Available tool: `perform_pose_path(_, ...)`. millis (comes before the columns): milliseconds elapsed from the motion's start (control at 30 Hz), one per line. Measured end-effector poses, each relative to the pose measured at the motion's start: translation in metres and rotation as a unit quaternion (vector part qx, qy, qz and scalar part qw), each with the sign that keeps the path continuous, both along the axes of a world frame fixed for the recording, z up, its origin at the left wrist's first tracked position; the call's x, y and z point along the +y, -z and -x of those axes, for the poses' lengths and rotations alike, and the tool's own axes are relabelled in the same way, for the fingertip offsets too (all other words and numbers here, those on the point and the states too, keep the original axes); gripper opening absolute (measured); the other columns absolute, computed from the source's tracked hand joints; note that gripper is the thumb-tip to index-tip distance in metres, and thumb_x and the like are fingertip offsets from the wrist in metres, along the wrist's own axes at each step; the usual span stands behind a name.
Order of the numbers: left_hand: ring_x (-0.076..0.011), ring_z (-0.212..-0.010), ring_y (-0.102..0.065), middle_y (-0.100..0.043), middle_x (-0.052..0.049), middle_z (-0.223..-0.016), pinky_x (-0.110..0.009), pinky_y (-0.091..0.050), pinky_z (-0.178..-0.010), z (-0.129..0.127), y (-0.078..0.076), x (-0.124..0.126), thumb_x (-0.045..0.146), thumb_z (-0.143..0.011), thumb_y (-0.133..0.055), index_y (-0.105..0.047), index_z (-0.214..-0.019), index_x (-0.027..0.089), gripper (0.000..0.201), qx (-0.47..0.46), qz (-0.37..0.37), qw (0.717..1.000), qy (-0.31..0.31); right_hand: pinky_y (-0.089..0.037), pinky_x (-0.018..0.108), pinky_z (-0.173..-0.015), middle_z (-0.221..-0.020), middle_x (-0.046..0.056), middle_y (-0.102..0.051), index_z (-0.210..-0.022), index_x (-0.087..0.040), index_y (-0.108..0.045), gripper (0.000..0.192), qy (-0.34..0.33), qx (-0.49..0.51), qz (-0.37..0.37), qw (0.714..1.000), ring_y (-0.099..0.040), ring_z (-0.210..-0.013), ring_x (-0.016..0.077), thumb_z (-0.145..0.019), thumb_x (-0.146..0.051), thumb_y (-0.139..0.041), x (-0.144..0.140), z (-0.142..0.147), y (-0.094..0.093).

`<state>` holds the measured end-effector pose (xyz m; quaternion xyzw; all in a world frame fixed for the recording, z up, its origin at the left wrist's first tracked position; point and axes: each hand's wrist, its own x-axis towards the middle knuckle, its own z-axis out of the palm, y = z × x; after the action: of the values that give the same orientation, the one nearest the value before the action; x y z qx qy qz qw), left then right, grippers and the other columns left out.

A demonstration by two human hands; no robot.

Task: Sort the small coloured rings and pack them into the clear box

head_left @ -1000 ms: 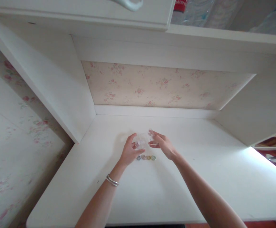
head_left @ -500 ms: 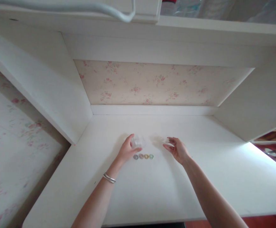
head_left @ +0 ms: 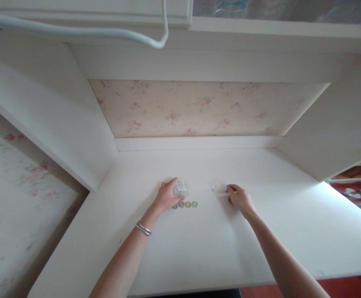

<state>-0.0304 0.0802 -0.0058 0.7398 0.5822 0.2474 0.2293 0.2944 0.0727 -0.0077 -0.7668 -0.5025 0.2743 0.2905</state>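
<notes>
lid (head_left: 218, 187) now off and apart, pinched by right hand (head_left: 240, 200); left hand (head_left: 165, 196) grips clear box (head_left: 181, 187) beside rings (head_left: 185, 204).

Four small coloured rings (head_left: 184, 204), one clear box (head_left: 181, 188), one clear lid (head_left: 219, 188)

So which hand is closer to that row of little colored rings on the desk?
Left. The left hand rests right beside the row of rings, holding a small clear box just behind it. The right hand is off to the rings' right, at a clear lid.
</notes>
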Motion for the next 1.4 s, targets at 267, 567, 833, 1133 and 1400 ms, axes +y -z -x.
perform_pose_path(267, -0.0315, -0.124, -0.043, -0.047, -0.017, -0.134, -0.047, -0.028, -0.106, 0.0, 0.002, 0.006, 0.039, -0.061, -0.073, -0.043, -0.131, 0.016, 0.079, 0.025, -0.039, 0.997, 0.068, -0.043, 0.028, -0.064, -0.055, -0.001, -0.063, -0.108, -0.023, -0.061, 0.042, -0.003, -0.049, 0.006, 0.999, -0.063, -0.063, 0.0176, -0.081, -0.048, -0.043, -0.017, -0.004, -0.011)
perform_pose_path(567, -0.0186, -0.098, -0.057, -0.058, -0.009, -0.114, -0.032, -0.048, -0.082, 0.016, -0.014, -0.023, 0.032, -0.084, -0.052, -0.058, -0.112, 0.018, 0.032, -0.119, -0.059, 0.991, 0.009, -0.045, 0.028, -0.065, -0.102, 0.005, -0.065, -0.104, -0.022, -0.061, 0.038, -0.071, -0.033, -0.087, 0.993, -0.06, -0.061, 0.0124, -0.084, -0.048, -0.041, -0.057, 0.025, -0.013)
perform_pose_path(833, -0.0152, -0.083, -0.058, -0.059, -0.005, -0.094, -0.026, -0.05, -0.071, 0.017, -0.012, -0.072, 0.027, -0.088, -0.048, -0.064, -0.095, 0.023, 0.019, -0.089, -0.065, 0.993, 0.036, -0.043, 0.023, -0.062, -0.087, 0.002, -0.066, -0.092, -0.023, -0.065, 0.028, -0.237, 0.054, -0.114, 0.963, -0.056, -0.064, 0.012, -0.09, -0.036, -0.04, -0.099, 0.121, -0.022)
perform_pose_path(1133, -0.0151, -0.088, -0.058, -0.056, -0.005, -0.097, -0.029, -0.05, -0.082, 0.014, -0.005, -0.074, 0.024, -0.089, -0.047, -0.061, -0.101, 0.023, 0.019, -0.02, -0.087, 0.995, 0.047, -0.04, 0.021, -0.06, -0.076, 0.0, -0.062, -0.091, -0.024, -0.064, 0.026, -0.278, 0.026, -0.123, 0.952, -0.055, -0.065, 0.0119, -0.092, -0.03, -0.039, -0.101, 0.146, -0.016)
perform_pose_path(1400, -0.0144, -0.083, -0.057, -0.054, -0.005, -0.091, -0.028, -0.05, -0.079, 0.013, -0.002, -0.072, 0.024, -0.09, -0.044, -0.063, -0.099, 0.023, 0.021, 0.014, -0.101, 0.993, 0.05, -0.041, 0.02, -0.062, -0.078, -0.001, -0.064, -0.092, -0.025, -0.064, 0.024, -0.288, -0.008, -0.112, 0.951, -0.057, -0.066, 0.0112, -0.091, -0.029, -0.04, -0.098, 0.146, -0.016)
